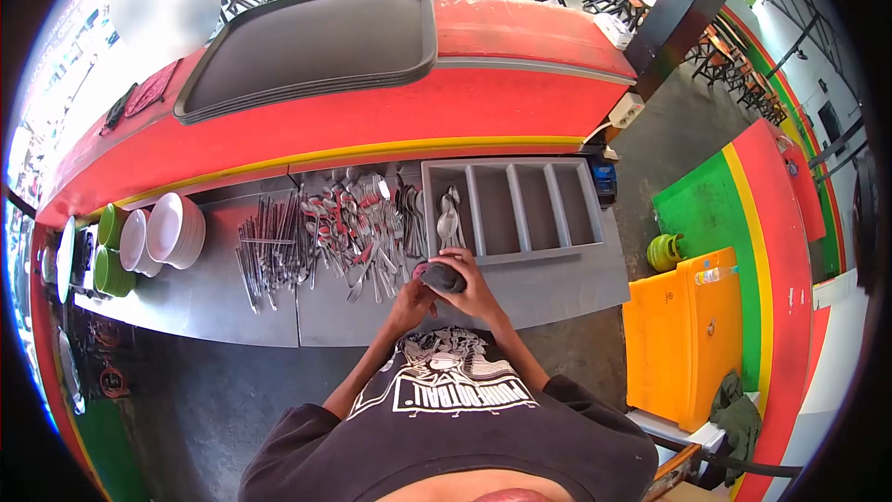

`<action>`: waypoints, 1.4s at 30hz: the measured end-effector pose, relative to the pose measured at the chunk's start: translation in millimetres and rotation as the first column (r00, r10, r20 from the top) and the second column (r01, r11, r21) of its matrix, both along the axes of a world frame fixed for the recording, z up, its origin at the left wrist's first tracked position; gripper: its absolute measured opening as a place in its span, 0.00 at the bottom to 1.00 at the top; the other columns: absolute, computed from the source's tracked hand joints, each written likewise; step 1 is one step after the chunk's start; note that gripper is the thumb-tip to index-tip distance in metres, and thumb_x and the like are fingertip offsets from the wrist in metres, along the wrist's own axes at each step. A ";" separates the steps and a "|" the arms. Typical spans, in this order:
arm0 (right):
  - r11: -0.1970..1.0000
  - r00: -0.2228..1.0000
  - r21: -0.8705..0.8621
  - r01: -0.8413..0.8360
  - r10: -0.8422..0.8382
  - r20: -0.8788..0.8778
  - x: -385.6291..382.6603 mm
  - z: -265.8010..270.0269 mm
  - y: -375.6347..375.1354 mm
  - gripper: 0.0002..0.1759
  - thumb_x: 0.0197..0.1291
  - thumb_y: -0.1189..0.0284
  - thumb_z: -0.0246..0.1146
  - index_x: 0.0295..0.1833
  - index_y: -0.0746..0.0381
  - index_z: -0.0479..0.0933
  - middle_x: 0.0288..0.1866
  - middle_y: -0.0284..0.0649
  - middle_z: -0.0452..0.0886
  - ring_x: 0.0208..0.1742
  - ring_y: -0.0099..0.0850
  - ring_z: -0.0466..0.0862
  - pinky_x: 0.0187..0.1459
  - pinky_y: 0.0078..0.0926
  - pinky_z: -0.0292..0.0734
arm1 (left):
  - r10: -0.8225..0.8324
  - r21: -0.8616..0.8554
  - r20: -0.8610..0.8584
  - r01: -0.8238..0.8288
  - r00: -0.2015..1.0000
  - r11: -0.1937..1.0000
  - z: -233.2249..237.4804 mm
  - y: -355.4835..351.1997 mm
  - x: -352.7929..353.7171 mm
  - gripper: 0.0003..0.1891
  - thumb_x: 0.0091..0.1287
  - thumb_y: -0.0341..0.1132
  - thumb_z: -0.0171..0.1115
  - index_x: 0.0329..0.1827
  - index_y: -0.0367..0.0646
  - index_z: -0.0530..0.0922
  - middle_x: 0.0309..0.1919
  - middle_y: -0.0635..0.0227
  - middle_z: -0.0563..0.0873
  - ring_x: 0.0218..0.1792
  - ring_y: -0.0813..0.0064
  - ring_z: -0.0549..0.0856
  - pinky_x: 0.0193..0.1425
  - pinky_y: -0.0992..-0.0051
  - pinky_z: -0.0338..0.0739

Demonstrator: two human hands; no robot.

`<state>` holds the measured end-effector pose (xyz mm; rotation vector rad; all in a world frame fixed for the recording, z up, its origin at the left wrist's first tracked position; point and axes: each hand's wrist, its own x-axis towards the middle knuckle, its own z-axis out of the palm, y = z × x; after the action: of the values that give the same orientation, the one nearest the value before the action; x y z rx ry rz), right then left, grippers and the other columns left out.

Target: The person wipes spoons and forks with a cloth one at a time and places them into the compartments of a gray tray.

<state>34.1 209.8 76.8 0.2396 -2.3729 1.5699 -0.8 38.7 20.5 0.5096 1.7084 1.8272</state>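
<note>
Both my hands meet at the counter's front edge, just below a grey cutlery tray (520,257). Between them is a dark cloth (442,277) with a reddish part. My right hand (474,286) wraps round its right side, and my left hand (412,305) pinches its left side. Whether something lies inside the cloth is hidden. A few spoons (449,223) lie in the tray's leftmost compartment. Left of the tray, a loose heap of forks and spoons (358,232) spreads over the steel counter (344,316), with a pile of thin metal utensils (269,246) beyond it.
White bowls (177,231) and green bowls (113,270) are stacked at the counter's left. Large dark trays (316,37) lie on the red ledge (520,33) above. A black post (688,23) stands at the back right, and an orange box (683,339) on the right.
</note>
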 end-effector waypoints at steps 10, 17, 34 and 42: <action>0.898 0.901 0.081 0.432 -0.426 -0.085 5.3 -20.4 33.2 0.28 0.43 0.80 0.74 0.54 0.56 0.81 0.55 0.44 0.69 0.52 0.43 0.78 0.53 0.39 0.76 | -0.151 -0.030 0.049 0.153 0.987 0.988 23.9 11.7 13.2 0.10 0.76 0.34 0.54 0.51 0.36 0.72 0.31 0.63 0.87 0.25 0.82 0.79 0.32 0.79 0.75; 0.768 0.764 0.022 0.640 -0.634 -0.115 15.4 -48.8 64.0 0.26 0.43 0.83 0.71 0.53 0.61 0.79 0.51 0.45 0.72 0.53 0.44 0.77 0.55 0.38 0.73 | -0.322 -0.051 -0.003 0.322 0.947 0.945 35.9 16.0 23.5 0.10 0.76 0.35 0.55 0.50 0.37 0.74 0.29 0.69 0.86 0.26 0.83 0.78 0.34 0.80 0.74; 0.974 1.000 -0.224 0.008 -0.003 0.025 40.2 -27.8 41.5 0.25 0.43 0.84 0.71 0.52 0.60 0.81 0.52 0.42 0.77 0.55 0.38 0.79 0.57 0.31 0.73 | 0.168 -0.147 -0.104 -0.183 0.980 0.972 -9.8 30.7 35.6 0.10 0.70 0.26 0.51 0.52 0.35 0.73 0.28 0.64 0.86 0.25 0.79 0.81 0.31 0.76 0.76; 0.992 0.992 0.008 0.129 -0.129 -0.003 33.3 -23.7 21.7 0.26 0.39 0.78 0.76 0.50 0.57 0.82 0.48 0.41 0.77 0.51 0.42 0.80 0.53 0.36 0.77 | 0.042 -0.115 0.017 -0.039 0.999 0.993 -12.2 24.5 46.7 0.11 0.65 0.22 0.51 0.50 0.33 0.72 0.30 0.63 0.87 0.29 0.78 0.82 0.35 0.76 0.77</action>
<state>67.4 231.5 53.1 0.0872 -2.3428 1.5007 45.9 63.2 8.3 0.4114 1.8111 1.7435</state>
